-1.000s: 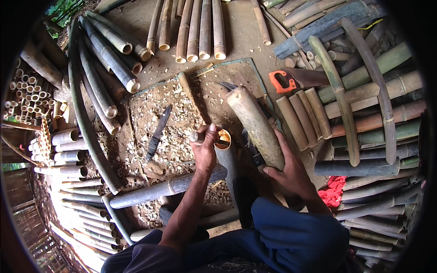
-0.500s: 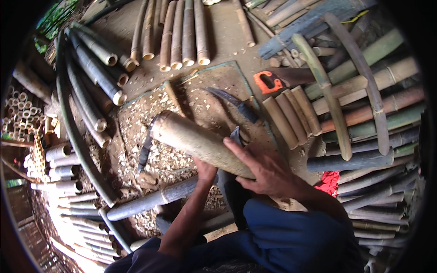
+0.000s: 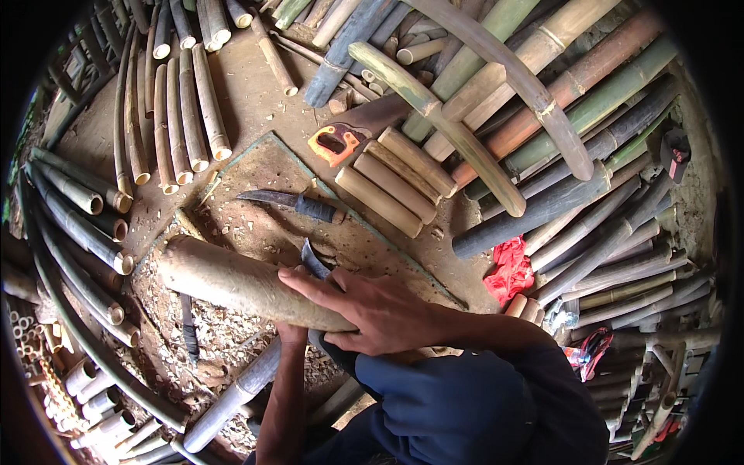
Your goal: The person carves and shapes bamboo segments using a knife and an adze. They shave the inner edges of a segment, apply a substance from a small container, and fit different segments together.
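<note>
A thick, pale bamboo section (image 3: 225, 277) lies tilted across my two hands, its broad end up to the left. My left hand (image 3: 291, 333) grips it from below, the fingers mostly hidden behind it. My right hand (image 3: 380, 310) clasps its lower right end, index finger stretched along the top and thumb underneath. Just beyond my right hand shows a curved dark blade (image 3: 313, 260); whether that hand touches it is hidden. A knife with a wrapped handle (image 3: 291, 203) lies farther off on the ground. Another dark-handled tool (image 3: 189, 329) rests left of the section.
Pale shavings (image 3: 232, 345) cover the ground before me. A dark bamboo pole (image 3: 236, 391) slants at the lower left. An orange-handled saw (image 3: 337, 143) lies beside short bamboo pieces (image 3: 387, 190). Long poles (image 3: 535, 124) are stacked to the right near a red cloth (image 3: 509, 271).
My view has swung to the right, so the surroundings sit farther left and more of the right-hand stacks shows. Both hands keep the bamboo section in much the same hold.
</note>
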`<state>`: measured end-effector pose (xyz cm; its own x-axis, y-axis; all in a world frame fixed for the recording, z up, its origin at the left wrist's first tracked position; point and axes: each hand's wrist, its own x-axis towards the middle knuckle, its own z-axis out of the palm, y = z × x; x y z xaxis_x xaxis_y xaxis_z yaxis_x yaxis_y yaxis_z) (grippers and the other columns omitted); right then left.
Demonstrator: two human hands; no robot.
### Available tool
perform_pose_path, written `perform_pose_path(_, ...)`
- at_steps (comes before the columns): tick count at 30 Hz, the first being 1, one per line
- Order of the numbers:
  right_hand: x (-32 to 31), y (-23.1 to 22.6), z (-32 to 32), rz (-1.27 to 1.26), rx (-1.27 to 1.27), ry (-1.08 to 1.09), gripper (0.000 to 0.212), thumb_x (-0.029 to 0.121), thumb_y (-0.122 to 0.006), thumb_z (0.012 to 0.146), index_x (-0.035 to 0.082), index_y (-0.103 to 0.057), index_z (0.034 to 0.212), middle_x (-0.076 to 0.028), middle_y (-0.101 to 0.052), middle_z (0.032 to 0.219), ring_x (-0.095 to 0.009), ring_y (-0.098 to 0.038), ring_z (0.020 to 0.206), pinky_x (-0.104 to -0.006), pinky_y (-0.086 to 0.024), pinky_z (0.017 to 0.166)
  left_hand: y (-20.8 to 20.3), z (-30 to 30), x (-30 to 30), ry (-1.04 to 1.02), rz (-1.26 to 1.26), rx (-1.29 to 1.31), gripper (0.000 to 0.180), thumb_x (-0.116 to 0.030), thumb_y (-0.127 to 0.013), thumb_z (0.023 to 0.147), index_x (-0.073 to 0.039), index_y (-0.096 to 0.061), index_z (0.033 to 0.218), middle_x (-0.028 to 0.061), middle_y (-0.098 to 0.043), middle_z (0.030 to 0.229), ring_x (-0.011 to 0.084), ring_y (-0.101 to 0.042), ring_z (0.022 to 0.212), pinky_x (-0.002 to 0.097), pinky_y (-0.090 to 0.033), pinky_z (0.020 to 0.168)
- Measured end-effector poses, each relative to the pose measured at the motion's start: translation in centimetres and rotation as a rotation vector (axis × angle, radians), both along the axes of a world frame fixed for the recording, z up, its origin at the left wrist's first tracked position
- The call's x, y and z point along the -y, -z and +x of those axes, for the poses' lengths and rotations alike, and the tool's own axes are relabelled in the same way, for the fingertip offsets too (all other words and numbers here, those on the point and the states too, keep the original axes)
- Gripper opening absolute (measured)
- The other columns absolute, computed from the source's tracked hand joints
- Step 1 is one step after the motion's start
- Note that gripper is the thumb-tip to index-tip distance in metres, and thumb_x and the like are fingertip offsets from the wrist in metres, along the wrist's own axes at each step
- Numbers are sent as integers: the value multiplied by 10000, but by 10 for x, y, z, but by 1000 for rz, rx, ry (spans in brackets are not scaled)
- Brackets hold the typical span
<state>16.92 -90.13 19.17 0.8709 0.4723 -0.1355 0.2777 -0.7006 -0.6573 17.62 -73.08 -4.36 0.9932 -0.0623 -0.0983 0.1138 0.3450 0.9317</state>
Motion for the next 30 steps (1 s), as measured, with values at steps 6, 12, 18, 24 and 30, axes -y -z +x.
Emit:
perform_pose_path(6,5,21,-13,-77,47,-42,1002,257,-776,865,239,-189,1677,-183,-562,1069,-344,-673,815,-451,-583,711,-1,9,2,6,177,90,218,-241,-638,1053,-63,-611,1177,58,-599,1184,160,-586,1084,350,-508,934)
perform_pose_path(12,5,-2,-7,62,-29,-14,984,272,-774,871,218,-207,1673,-177,-568,1095,-350,-675,802,-431,-593,697,13,13,-13,131,823,551,244,-239,-612,1065,-47,-630,1213,57,-543,1069,220,-563,1012,407,-477,856)
perform_pose_path(18,11,14,-13,-81,-26,-88,995,251,-766,871,172,-185,1675,-186,-578,1147,-364,-674,895,-447,-590,784,20,14,-9,192,473,377,300,-213,-724,986,-64,-637,1231,67,-574,1109,213,-570,1026,441,-476,849)
perform_pose_path(24,17,12,-2,184,-119,51,988,186,-771,876,57,-180,1657,-271,-376,1612,-405,-444,1458,-438,-386,1188,-2,45,-20,556,530,406,399,-227,-799,821,-39,-711,1161,131,-745,1080,327,-710,1013,390,-584,880)
perform_pose_path(30,29,15,-6,152,97,180,1013,181,-779,869,57,-157,1658,-313,-439,1537,-458,-502,1373,-473,-426,1127,-47,46,-17,250,625,619,150,-111,-766,766,-45,-703,885,137,-629,807,376,-637,788,451,-534,735)
